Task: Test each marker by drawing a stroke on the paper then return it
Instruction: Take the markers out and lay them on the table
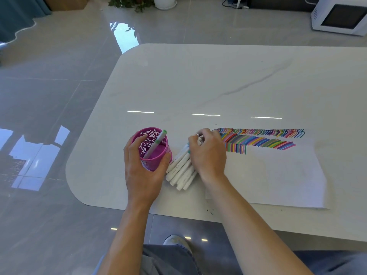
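Note:
A magenta cut-out pen cup [154, 155] stands on the white table, and my left hand [142, 171] grips it around its side. One white marker with a green cap [156, 142] leans inside the cup. To the right of the cup lies a bundle of several white markers [181, 171]. My right hand [207, 151] lies over the bundle's far end, fingers curled round the markers there. The paper [278, 175] stretches to the right, with rows of many coloured strokes [260, 138] along its far edge.
The marble-look table [198, 80] has a rounded left corner and its near edge runs close to my knees. Past the table stand a white microwave [341, 15] on the floor at the far right and a potted plant [139, 2].

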